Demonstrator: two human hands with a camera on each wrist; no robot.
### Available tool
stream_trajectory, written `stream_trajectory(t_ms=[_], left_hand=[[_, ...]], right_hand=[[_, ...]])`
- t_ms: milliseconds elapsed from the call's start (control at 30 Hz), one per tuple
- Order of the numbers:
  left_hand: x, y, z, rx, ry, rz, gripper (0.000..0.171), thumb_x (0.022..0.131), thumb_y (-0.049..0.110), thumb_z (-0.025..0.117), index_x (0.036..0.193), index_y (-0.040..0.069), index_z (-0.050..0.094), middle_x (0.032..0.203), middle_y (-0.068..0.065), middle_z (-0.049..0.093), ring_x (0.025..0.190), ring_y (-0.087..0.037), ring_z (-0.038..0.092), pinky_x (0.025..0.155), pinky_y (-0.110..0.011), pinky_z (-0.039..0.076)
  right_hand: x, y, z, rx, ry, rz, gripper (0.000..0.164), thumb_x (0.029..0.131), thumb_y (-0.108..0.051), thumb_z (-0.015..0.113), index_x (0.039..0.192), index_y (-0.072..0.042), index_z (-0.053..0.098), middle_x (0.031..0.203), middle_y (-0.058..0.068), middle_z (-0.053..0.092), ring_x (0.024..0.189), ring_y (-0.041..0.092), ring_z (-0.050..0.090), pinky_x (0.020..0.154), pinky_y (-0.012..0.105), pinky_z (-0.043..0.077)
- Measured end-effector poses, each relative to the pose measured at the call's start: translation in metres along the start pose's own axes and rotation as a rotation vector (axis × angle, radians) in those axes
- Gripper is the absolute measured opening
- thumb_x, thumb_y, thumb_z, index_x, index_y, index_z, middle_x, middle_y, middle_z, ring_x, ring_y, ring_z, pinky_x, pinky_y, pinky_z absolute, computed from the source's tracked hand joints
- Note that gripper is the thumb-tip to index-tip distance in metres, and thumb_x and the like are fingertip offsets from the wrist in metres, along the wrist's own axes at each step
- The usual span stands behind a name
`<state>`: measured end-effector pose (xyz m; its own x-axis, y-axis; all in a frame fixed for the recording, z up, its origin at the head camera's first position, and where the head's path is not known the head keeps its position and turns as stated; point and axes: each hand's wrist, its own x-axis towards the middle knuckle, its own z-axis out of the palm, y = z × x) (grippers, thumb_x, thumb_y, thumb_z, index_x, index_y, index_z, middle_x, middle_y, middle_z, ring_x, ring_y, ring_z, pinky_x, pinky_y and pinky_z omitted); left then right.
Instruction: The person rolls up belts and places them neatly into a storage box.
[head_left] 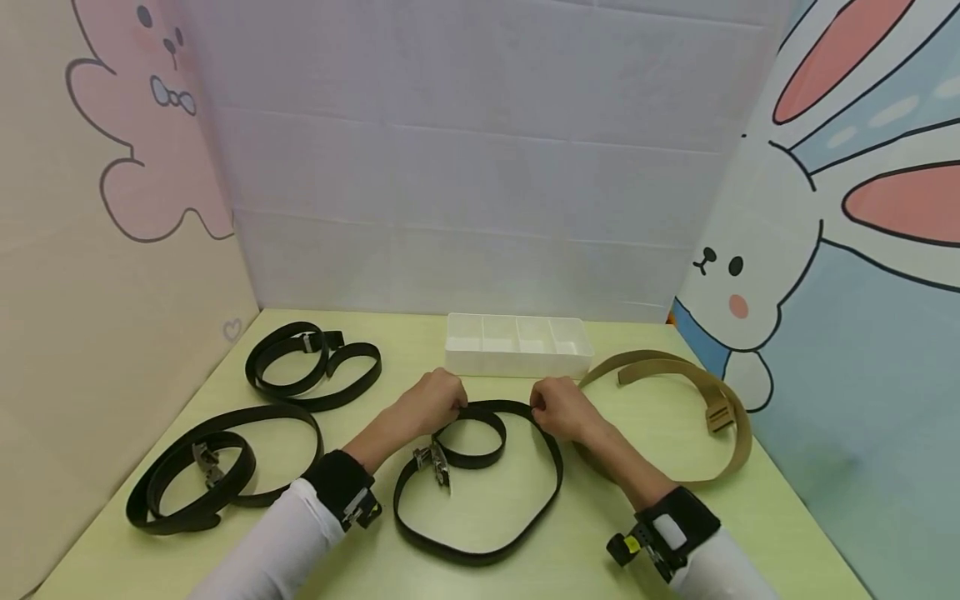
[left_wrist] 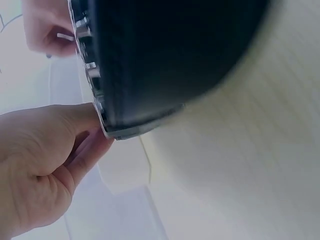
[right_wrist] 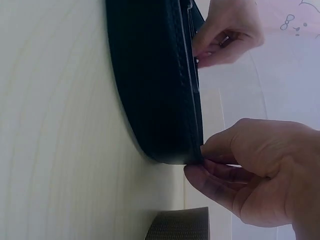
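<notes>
A black belt (head_left: 480, 557) lies looped in the middle of the table, with a metal buckle (head_left: 433, 458) on its left side. At the loop's far left part, my left hand (head_left: 433, 400) pinches the strap between thumb and fingers. My right hand (head_left: 562, 408) pinches the same strap at its far right part. From the right wrist, the belt (right_wrist: 150, 90) is seen standing on its edge, thumb and fingertips at its upper rim. The strap (left_wrist: 165, 55) fills much of the left wrist view and covers the left fingertips.
Two more black belts lie coiled at the left, one farther back (head_left: 356, 390) and one nearer (head_left: 180, 522). A tan webbing belt (head_left: 742, 442) curves beside my right forearm. Behind my hands stands a white compartment tray (head_left: 517, 364). Printed cloth walls enclose the table (head_left: 637, 533).
</notes>
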<state>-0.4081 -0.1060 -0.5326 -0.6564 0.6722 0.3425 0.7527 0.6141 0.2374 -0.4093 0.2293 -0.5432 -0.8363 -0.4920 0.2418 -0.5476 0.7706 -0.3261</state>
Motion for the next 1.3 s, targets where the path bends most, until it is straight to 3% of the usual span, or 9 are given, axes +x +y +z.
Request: stream_trajectory(t_ms=[67, 167, 233, 433, 667, 733, 867, 1133, 1300], left_hand=[[-0.008, 0.015, -0.022, -0.004, 0.009, -0.001, 0.025, 0.091, -0.009, 0.077, 0.084, 0.013, 0.087, 0.084, -0.002, 0.082, 0.071, -0.009, 0.065, 0.061, -0.031, 0.054], [-0.017, 0.049, -0.061, -0.011, -0.001, -0.015, 0.026, 0.088, -0.014, 0.076, 0.076, 0.008, 0.08, 0.073, -0.003, 0.072, 0.066, -0.011, 0.044, 0.058, -0.032, 0.041], [-0.02, 0.063, -0.075, -0.016, -0.012, -0.026, 0.023, 0.088, -0.016, 0.075, 0.076, 0.003, 0.079, 0.072, -0.007, 0.07, 0.066, -0.012, 0.044, 0.061, -0.031, 0.041], [-0.029, 0.067, -0.079, 0.038, -0.037, -0.029, 0.021, 0.089, -0.014, 0.079, 0.089, 0.005, 0.089, 0.089, -0.009, 0.086, 0.08, -0.016, 0.078, 0.07, -0.033, 0.064], [-0.035, 0.075, -0.093, 0.049, -0.083, -0.108, 0.023, 0.09, -0.014, 0.079, 0.078, 0.006, 0.08, 0.069, 0.002, 0.064, 0.066, -0.008, 0.042, 0.062, -0.023, 0.039], [-0.035, 0.074, -0.094, 0.051, -0.091, -0.148, 0.016, 0.091, -0.011, 0.082, 0.085, 0.004, 0.086, 0.077, -0.003, 0.077, 0.068, -0.009, 0.056, 0.064, -0.025, 0.051], [-0.032, 0.073, -0.095, 0.035, -0.117, -0.221, 0.011, 0.092, -0.007, 0.085, 0.091, 0.003, 0.089, 0.089, -0.011, 0.085, 0.079, -0.02, 0.077, 0.073, -0.036, 0.066], [-0.026, 0.066, -0.096, 0.006, -0.159, -0.248, 0.015, 0.094, -0.002, 0.085, 0.085, 0.01, 0.088, 0.081, -0.002, 0.081, 0.071, -0.011, 0.068, 0.069, -0.031, 0.059], [-0.021, 0.062, -0.092, -0.017, -0.129, -0.179, 0.016, 0.093, -0.005, 0.083, 0.084, 0.007, 0.088, 0.079, -0.004, 0.081, 0.068, -0.011, 0.068, 0.067, -0.03, 0.058]], right_hand=[[-0.003, -0.001, -0.003, 0.035, 0.001, 0.006, 0.008, 0.094, -0.014, 0.078, 0.092, -0.02, 0.082, 0.083, -0.009, 0.076, 0.07, 0.005, 0.066, 0.066, 0.028, 0.057], [-0.017, -0.029, -0.028, 0.034, -0.006, -0.017, 0.009, 0.096, -0.009, 0.074, 0.095, -0.01, 0.083, 0.086, 0.002, 0.079, 0.074, 0.017, 0.072, 0.069, 0.034, 0.06], [-0.024, -0.044, -0.041, 0.032, -0.002, -0.037, 0.01, 0.097, -0.007, 0.073, 0.095, -0.007, 0.083, 0.087, 0.006, 0.079, 0.074, 0.021, 0.072, 0.07, 0.037, 0.06], [-0.039, -0.092, -0.078, 0.054, -0.021, 0.008, 0.015, 0.097, -0.002, 0.071, 0.089, -0.007, 0.082, 0.081, 0.002, 0.077, 0.07, 0.013, 0.066, 0.068, 0.036, 0.059], [-0.044, -0.096, -0.085, 0.049, -0.074, 0.043, 0.015, 0.098, 0.002, 0.07, 0.093, -0.003, 0.083, 0.085, 0.007, 0.079, 0.07, 0.014, 0.068, 0.071, 0.038, 0.061], [-0.045, -0.113, -0.098, 0.049, -0.126, 0.072, 0.013, 0.095, 0.005, 0.071, 0.095, -0.001, 0.082, 0.086, 0.008, 0.08, 0.072, 0.013, 0.068, 0.072, 0.037, 0.062], [-0.046, -0.12, -0.105, 0.065, -0.23, 0.069, 0.014, 0.095, 0.004, 0.073, 0.099, -0.004, 0.083, 0.09, 0.007, 0.081, 0.077, 0.012, 0.07, 0.074, 0.034, 0.062], [-0.047, -0.128, -0.114, 0.154, -0.41, 0.105, 0.013, 0.099, 0.003, 0.07, 0.101, -0.005, 0.079, 0.084, 0.002, 0.077, 0.06, 0.019, 0.076, 0.071, 0.028, 0.061], [-0.036, -0.136, -0.113, 0.043, -0.383, 0.055, 0.008, 0.1, -0.004, 0.074, 0.093, -0.005, 0.076, 0.081, -0.001, 0.069, 0.063, 0.01, 0.061, 0.068, 0.026, 0.051]])
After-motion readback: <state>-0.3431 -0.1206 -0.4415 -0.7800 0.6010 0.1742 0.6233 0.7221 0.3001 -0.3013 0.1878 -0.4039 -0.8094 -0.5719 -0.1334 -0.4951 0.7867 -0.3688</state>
